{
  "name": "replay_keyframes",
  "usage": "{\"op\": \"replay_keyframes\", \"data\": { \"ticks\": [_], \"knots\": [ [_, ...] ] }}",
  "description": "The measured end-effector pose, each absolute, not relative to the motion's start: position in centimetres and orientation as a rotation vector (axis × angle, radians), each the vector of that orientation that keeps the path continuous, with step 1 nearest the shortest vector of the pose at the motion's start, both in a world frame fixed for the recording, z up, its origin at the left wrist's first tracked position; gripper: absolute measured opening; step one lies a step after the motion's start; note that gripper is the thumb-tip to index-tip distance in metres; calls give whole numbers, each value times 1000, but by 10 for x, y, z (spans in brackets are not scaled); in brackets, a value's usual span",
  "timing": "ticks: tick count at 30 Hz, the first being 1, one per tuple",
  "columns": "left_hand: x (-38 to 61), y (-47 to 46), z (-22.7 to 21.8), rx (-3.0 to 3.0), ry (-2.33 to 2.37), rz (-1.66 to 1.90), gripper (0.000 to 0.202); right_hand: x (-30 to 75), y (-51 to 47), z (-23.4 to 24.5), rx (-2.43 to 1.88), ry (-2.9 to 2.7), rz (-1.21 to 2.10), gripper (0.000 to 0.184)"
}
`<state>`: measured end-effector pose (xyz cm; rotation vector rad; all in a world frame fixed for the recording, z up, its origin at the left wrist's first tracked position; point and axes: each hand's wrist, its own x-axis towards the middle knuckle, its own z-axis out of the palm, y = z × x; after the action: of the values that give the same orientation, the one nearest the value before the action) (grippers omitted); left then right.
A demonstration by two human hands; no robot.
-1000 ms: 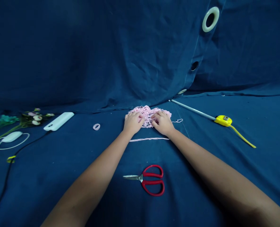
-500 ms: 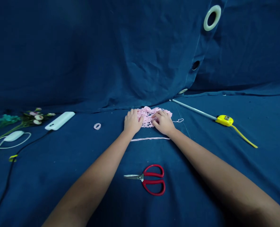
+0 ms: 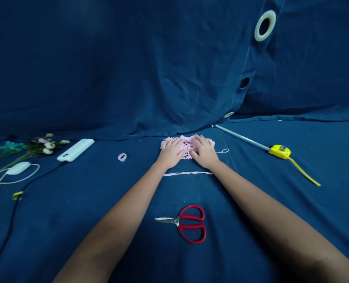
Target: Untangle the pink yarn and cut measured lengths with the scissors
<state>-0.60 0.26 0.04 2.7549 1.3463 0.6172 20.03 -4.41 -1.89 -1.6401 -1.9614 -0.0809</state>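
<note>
A loose heap of pink yarn [image 3: 187, 147] lies on the blue cloth in front of me, its strands tangled and looped. My left hand [image 3: 171, 152] rests on its left part with the fingers spread out. On the right part lies my right hand [image 3: 204, 151], palm down, fingers apart. Both palms hide some of the yarn. A loose tail of yarn [image 3: 223, 151] sticks out to the right. Nearer to me, a straight pink strand bundle [image 3: 187, 173] runs crosswise. Red-handled scissors [image 3: 182, 223] lie between my forearms, blades pointing left.
Left of the yarn sits a small pink ring of yarn [image 3: 122, 157]. Farther left are a white power strip [image 3: 76, 150], artificial flowers [image 3: 46, 146] and a black cable [image 3: 11, 224]. A yellow tape measure [image 3: 279, 151] lies right, near a grey rod [image 3: 242, 136]. A blue curtain [image 3: 133, 70] hangs behind.
My left hand has shifted right, from the heap's left edge onto the yarn, uncovering its left end. My right hand stays nearly in place, with its fingers stretched a little more.
</note>
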Motion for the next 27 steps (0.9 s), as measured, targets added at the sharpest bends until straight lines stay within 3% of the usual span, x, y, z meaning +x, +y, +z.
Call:
{"op": "replay_keyframes", "data": {
  "ticks": [5,10,17,23,27],
  "knots": [
    [-5,-1,4,2722,1517,718,36,201,-44,-18,-1645,-1985,-39,40],
    [-4,-4,6,2734,1504,863,45,200,-44,-20,-1624,-1983,-57,51],
    [-4,0,-4,2680,1674,740,39,200,-45,-17,-1671,-1952,-99,31],
    [-4,1,-4,2793,1363,712,44,201,-44,-19,-1565,-2074,-3,48],
    [-3,4,-8,2727,1551,669,45,199,-44,-20,-1664,-2008,-71,41]
  ]
}}
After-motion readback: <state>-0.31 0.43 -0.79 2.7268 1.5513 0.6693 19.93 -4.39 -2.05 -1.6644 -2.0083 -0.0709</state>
